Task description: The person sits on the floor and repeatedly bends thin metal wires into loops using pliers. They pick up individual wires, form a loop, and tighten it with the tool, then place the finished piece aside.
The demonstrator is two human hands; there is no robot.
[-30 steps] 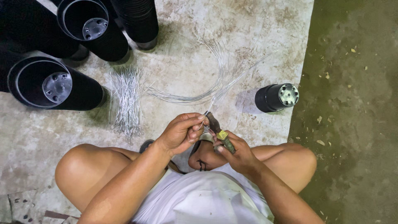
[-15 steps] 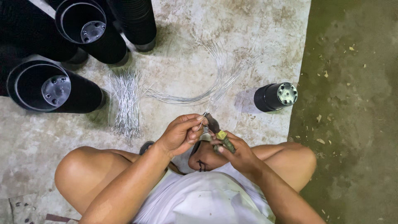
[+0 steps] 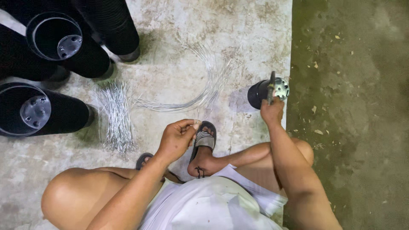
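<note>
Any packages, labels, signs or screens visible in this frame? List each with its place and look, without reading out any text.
None: no package, label, sign or screen shows in this frame.
Nearest to any of these are plain things without markings:
black plastic pots, round, stacked and lying at upper left on the concrete floor.
single black pot, on its side by the right hand.

Black pots [image 3: 51, 38] stand far left, their bases grey. Silvery wires [image 3: 115, 115] lie on mottled pale concrete [image 3: 170, 55]; the floor [image 3: 353, 106] at right is dark greenish. The near sandal [image 3: 204, 138] is black with grey stripes.
</note>
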